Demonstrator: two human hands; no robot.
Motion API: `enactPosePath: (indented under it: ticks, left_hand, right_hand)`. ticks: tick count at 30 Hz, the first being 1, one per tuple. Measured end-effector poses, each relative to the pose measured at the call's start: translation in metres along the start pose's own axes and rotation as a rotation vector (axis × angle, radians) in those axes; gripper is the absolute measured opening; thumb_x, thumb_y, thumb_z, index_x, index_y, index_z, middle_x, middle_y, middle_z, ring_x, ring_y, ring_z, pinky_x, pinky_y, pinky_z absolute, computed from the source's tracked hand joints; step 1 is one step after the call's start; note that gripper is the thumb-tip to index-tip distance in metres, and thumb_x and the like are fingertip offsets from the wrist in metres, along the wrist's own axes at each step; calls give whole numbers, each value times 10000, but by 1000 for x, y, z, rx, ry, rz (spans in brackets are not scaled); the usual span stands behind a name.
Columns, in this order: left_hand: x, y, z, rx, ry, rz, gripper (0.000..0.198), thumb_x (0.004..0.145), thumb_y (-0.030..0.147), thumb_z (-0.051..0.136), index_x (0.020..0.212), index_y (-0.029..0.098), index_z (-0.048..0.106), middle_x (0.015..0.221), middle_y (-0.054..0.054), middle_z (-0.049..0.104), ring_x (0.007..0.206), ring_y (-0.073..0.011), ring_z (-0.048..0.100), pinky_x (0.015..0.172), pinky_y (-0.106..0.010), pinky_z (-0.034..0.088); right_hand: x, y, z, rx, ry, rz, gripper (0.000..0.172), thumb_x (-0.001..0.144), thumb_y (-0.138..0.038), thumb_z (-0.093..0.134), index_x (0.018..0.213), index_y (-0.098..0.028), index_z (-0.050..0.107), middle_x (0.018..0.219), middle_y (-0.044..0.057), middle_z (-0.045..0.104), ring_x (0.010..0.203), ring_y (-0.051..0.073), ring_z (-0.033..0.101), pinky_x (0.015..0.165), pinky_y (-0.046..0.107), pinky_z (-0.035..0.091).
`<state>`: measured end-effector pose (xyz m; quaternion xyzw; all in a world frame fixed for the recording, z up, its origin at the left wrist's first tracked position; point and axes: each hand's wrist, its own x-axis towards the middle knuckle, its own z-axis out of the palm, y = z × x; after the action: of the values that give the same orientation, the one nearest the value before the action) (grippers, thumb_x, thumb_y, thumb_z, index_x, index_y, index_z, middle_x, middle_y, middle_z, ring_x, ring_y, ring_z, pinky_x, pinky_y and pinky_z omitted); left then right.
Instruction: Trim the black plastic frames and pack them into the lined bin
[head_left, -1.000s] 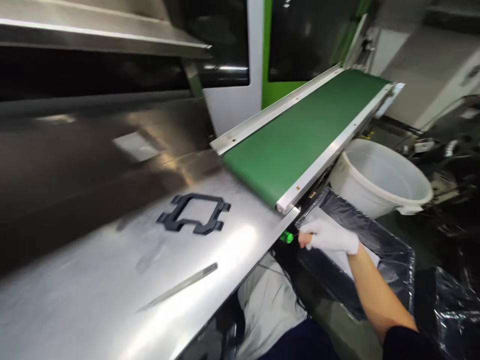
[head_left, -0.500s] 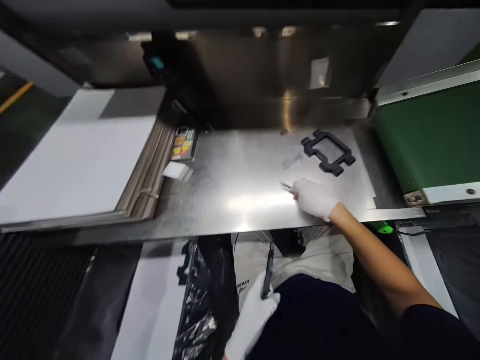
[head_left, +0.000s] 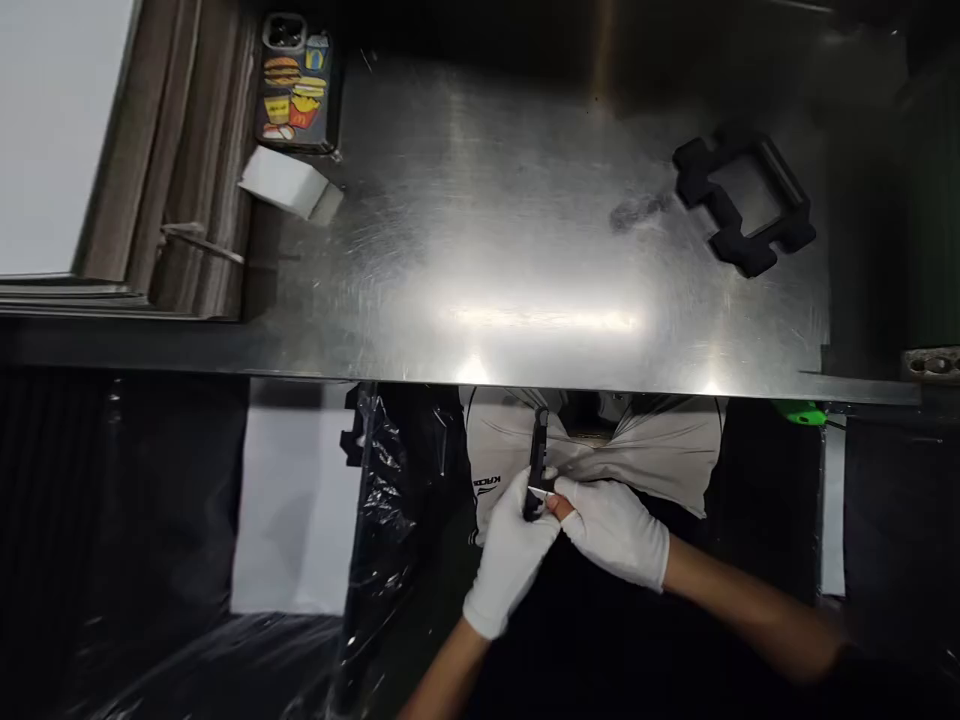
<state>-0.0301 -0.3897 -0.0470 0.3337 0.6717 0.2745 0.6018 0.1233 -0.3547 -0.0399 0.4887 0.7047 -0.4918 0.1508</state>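
Note:
Over my lap, my white-gloved left hand (head_left: pixel 516 545) is closed around a black plastic frame part (head_left: pixel 538 450), held upright and seen edge-on. My right hand (head_left: pixel 611 525), gloved with a bare thumb tip showing, pinches a small thin metal tool (head_left: pixel 538 493). Its pale tip is against or right beside the black part near my left fingers; contact cannot be made out, nor the tool's exact kind. A second black plastic frame (head_left: pixel 724 210), with notched corners and an open middle, lies on the steel table (head_left: pixel 510 230) at the right.
On the left stands a stack of cardboard sheets (head_left: pixel 199 170). Beside it lie a phone (head_left: pixel 296 95) in a food-patterned case and a small white box (head_left: pixel 285 182). The table's front edge runs just beyond my hands. Black plastic sheeting (head_left: pixel 386 490) hangs to the left of my legs.
My right hand has come back from the tabletop to my lap with the metal tool, meeting the black part in my left hand. The view has tilted downward and closer.

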Motion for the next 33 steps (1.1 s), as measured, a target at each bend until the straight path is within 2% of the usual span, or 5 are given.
enactPosePath:
  ticks: [7,23,26,30,33]
  left_hand:
    - [2,-2,2,-10,3,-37,151,742,299,650,849,197,680,745,23,647,711,-169,595,697,-274,544]
    - [-2,0,13,30,74,-40,128,779,317,676,757,192,660,690,22,640,660,-153,568,652,-251,521]
    - [-5,3,12,67,72,-33,127,784,302,663,821,189,707,734,7,692,698,-175,610,703,-276,546]
    - [-1,12,-3,141,-20,-54,347,781,303,609,1067,183,763,851,-13,739,809,-218,669,805,-323,548]
    - [6,21,-26,148,-139,-127,249,786,330,614,964,184,709,744,8,662,723,-204,617,715,-310,503]
  right_hand:
    - [-6,1,-3,64,27,38,398,1179,-391,383,1404,-258,683,1139,53,836,998,253,804,832,313,520]
    - [-13,0,0,54,14,122,366,1196,-391,334,1244,-232,661,1014,50,825,887,232,799,706,300,449]
    - [-16,8,-3,42,92,62,329,1189,-406,375,1142,-226,647,948,41,800,847,222,776,699,295,440]
    - [-15,19,-11,134,336,33,227,1133,-440,532,1072,-234,604,1039,33,745,889,203,737,708,274,468]
    - [-7,21,-19,202,458,-12,201,1083,-432,615,1027,-242,585,1085,24,696,854,186,700,690,274,483]
